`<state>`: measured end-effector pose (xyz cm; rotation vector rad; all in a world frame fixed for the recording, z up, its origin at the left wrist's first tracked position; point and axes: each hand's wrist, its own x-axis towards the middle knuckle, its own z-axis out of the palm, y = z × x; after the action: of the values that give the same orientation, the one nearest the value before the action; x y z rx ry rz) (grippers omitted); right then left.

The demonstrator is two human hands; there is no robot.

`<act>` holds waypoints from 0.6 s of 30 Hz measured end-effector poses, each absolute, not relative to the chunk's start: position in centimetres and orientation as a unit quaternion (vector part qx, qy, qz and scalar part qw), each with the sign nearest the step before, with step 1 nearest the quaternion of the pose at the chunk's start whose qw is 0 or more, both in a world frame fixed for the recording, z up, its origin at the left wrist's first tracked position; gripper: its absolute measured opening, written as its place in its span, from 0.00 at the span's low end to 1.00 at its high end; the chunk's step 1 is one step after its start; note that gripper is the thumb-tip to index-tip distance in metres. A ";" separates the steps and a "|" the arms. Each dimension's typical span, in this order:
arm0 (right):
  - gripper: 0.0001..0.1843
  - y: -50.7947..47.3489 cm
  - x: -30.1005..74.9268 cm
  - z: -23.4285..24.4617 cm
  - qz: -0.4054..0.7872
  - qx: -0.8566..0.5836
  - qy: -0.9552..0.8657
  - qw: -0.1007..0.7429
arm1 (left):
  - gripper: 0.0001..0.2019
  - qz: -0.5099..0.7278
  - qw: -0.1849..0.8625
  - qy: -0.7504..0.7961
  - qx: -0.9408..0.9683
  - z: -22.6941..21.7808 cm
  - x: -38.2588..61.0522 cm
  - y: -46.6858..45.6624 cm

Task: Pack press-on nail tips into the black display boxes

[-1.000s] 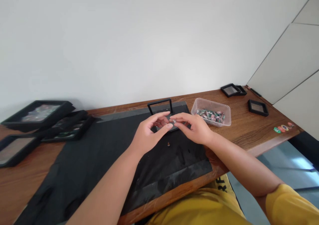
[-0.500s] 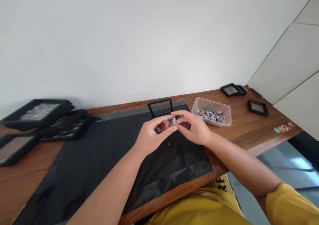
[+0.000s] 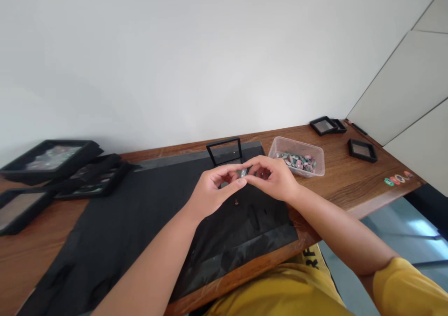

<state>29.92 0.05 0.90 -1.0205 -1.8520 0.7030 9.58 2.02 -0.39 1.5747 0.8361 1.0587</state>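
My left hand and my right hand meet over the black mat, fingertips pinched together on a small shiny grey stone. Just behind them stands an open black frame box with its lid raised; its base is mostly hidden by my fingers. A tiny dark bit lies on the mat below my hands. A clear plastic tub of pink and green stones sits to the right of my right hand.
Black display boxes and trays are stacked at the far left of the wooden table. More small black frame boxes lie at the far right, near round stickers by the table's edge. A white wall rises behind.
My hands have drawn closer together and both now pinch the small stone; my right hand's fingers curled in over it. The rest is as it was.
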 end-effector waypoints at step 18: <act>0.09 -0.1 29.8 1.0 0.223 -0.403 -0.770 0.442 | 0.17 0.261 0.344 0.451 0.781 2.1 7.3 2.3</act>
<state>29.76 -0.06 0.96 -0.9991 -1.9105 0.5541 7.26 2.33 2.07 2.0290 1.1717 0.6789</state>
